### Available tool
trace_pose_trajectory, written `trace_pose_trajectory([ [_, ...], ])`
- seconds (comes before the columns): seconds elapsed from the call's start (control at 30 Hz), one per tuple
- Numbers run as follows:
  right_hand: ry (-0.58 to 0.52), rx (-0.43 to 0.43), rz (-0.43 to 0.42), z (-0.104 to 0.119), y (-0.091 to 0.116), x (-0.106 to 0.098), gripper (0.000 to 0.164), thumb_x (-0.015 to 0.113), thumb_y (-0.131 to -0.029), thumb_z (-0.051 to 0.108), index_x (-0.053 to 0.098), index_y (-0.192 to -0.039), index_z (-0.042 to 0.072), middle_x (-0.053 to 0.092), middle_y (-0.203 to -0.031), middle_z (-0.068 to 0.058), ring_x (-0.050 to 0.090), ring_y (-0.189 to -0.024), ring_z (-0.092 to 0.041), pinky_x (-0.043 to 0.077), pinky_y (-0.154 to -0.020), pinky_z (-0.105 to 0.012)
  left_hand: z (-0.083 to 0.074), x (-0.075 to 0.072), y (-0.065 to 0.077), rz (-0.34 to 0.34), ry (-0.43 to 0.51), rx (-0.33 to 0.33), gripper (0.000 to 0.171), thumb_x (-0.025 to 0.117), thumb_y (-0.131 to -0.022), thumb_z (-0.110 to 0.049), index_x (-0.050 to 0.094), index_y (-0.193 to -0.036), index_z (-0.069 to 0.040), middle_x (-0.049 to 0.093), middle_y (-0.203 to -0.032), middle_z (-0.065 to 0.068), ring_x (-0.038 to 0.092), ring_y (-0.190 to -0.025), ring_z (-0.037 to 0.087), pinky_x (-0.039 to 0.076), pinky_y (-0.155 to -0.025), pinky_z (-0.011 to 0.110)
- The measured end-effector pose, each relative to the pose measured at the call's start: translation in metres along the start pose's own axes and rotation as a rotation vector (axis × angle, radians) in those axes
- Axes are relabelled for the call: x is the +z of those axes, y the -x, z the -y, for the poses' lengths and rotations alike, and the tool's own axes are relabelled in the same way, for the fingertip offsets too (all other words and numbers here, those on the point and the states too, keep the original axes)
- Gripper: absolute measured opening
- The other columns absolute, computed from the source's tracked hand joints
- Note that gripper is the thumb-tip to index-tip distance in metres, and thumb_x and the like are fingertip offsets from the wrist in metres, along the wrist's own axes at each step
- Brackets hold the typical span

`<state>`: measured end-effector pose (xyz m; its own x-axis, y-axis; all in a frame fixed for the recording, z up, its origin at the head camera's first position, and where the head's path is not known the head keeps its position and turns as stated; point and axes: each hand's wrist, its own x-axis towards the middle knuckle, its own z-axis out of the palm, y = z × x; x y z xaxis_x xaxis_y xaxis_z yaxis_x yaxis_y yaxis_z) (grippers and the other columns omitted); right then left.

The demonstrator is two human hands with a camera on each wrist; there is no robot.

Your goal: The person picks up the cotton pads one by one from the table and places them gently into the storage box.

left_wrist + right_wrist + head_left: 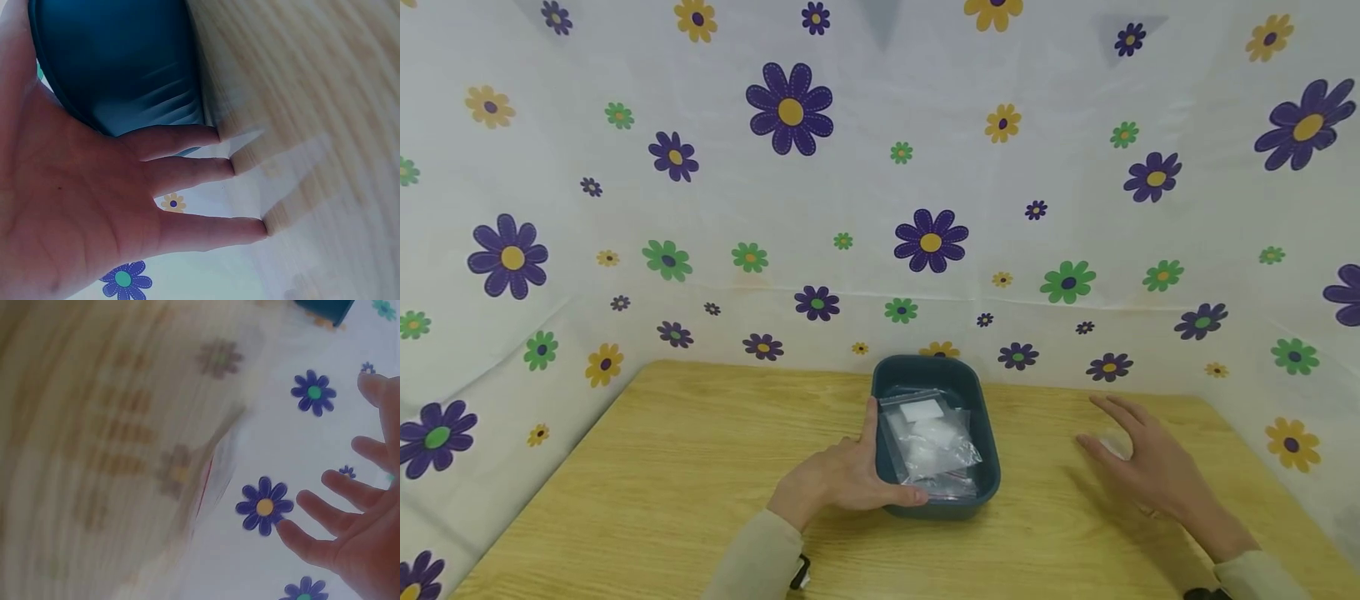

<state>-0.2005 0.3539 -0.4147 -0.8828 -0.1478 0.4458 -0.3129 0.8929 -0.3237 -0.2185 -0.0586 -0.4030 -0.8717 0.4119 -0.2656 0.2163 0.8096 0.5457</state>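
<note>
A dark blue plastic bin [988, 433] stands on the table and holds several clear zip bags [936, 442] with white contents. My left hand [842, 475] rests against the bin's left side, its thumb lying along the near rim. In the left wrist view, the fingers [206, 234] of that hand are straight, with their tips down at the table beside the bin wall [125, 69]. My right hand [1157, 467] is held over the table to the right, fingers spread, holding nothing. Beneath it lies a clear plastic bag [219, 475] with a red line along its edge, partly hidden in the head view.
The light wood-grain table [700, 467] reaches back to a white cloth [850, 183] printed with flowers, which also hangs at both sides. The bin's far end sits close to the table's back edge.
</note>
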Motion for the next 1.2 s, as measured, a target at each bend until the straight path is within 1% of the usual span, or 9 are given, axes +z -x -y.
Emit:
trace_pose_trajectory([
  [0.17,0.028,0.086,0.102,-0.017,0.006,-0.012,0.067,0.071,-0.096,0.041,0.05,-0.149,0.005,0.05,-0.145,-0.031,0.054,-0.119,-0.059,0.048,-0.083,-0.072,0.0,0.0,0.0,-0.002,-0.002,-0.004,0.146,0.07,-0.07,-0.085,-0.02,-0.163,-0.017,0.044,-0.155,0.031,0.054,-0.136,0.045,0.047,-0.11,0.057],
  [0.33,0.115,0.134,0.234,-0.035,0.008,-0.018,0.071,0.067,-0.097,0.049,0.051,-0.145,-0.002,0.052,-0.138,-0.039,0.056,-0.114,-0.061,0.051,-0.081,-0.069,0.001,-0.001,0.0,-0.009,-0.002,-0.007,0.147,0.07,-0.07,-0.086,-0.021,-0.162,-0.018,0.044,-0.154,0.032,0.056,-0.134,0.045,0.048,-0.109,0.057],
  [0.43,0.129,0.143,0.313,-0.045,0.008,-0.02,0.071,0.066,-0.098,0.047,0.054,-0.139,-0.009,0.058,-0.129,-0.042,0.06,-0.109,-0.059,0.052,-0.082,-0.067,0.001,-0.002,0.0,-0.006,0.003,-0.008,0.147,0.07,-0.07,-0.085,-0.021,-0.162,-0.017,0.046,-0.153,0.031,0.057,-0.134,0.043,0.048,-0.109,0.056],
  [0.53,0.127,0.151,0.365,-0.052,0.01,-0.02,0.069,0.066,-0.098,0.045,0.055,-0.136,-0.012,0.062,-0.123,-0.041,0.064,-0.103,-0.056,0.054,-0.081,-0.065,0.001,-0.002,0.0,0.001,0.008,-0.001,0.147,0.071,-0.07,-0.085,-0.021,-0.162,-0.016,0.048,-0.152,0.03,0.058,-0.133,0.041,0.048,-0.109,0.055],
  [0.67,0.142,0.142,0.383,-0.057,0.012,-0.018,0.066,0.067,-0.098,0.046,0.059,-0.135,-0.009,0.063,-0.124,-0.039,0.062,-0.108,-0.058,0.053,-0.084,-0.067,0.001,-0.001,-0.001,0.006,0.007,0.002,0.147,0.07,-0.07,-0.086,-0.021,-0.162,-0.016,0.048,-0.152,0.03,0.058,-0.133,0.041,0.048,-0.109,0.056],
  [0.77,0.133,0.112,0.362,-0.059,0.012,-0.016,0.058,0.068,-0.097,0.043,0.065,-0.131,-0.005,0.064,-0.124,-0.037,0.061,-0.11,-0.057,0.051,-0.087,-0.067,0.0,-0.002,-0.001,0.002,0.006,0.003,0.147,0.07,-0.07,-0.085,-0.021,-0.162,-0.016,0.047,-0.153,0.03,0.056,-0.134,0.042,0.048,-0.11,0.057],
  [1.0,0.116,0.066,0.323,-0.06,0.012,-0.014,0.036,0.073,-0.094,0.032,0.076,-0.112,0.001,0.072,-0.112,-0.026,0.068,-0.101,-0.047,0.054,-0.087,-0.063,-0.001,-0.002,0.001,0.018,0.027,0.004,0.147,0.072,-0.071,-0.083,-0.021,-0.162,-0.015,0.046,-0.153,0.031,0.054,-0.136,0.043,0.046,-0.112,0.058],
  [1.1,0.107,0.062,0.321,-0.059,0.012,-0.015,0.028,0.075,-0.093,0.031,0.078,-0.104,0.005,0.075,-0.104,-0.018,0.07,-0.092,-0.037,0.057,-0.08,-0.055,0.0,-0.001,0.001,0.02,0.036,0.009,0.147,0.072,-0.071,-0.083,-0.02,-0.162,-0.015,0.047,-0.152,0.031,0.056,-0.134,0.041,0.046,-0.111,0.057],
  [1.2,0.102,0.105,0.361,-0.057,0.01,-0.018,0.026,0.073,-0.095,0.037,0.078,-0.094,0.012,0.073,-0.087,-0.005,0.065,-0.076,-0.019,0.055,-0.067,-0.037,0.0,-0.001,0.0,0.017,0.031,0.014,0.147,0.071,-0.07,-0.084,-0.02,-0.163,-0.015,0.05,-0.15,0.031,0.059,-0.13,0.04,0.048,-0.11,0.055],
])
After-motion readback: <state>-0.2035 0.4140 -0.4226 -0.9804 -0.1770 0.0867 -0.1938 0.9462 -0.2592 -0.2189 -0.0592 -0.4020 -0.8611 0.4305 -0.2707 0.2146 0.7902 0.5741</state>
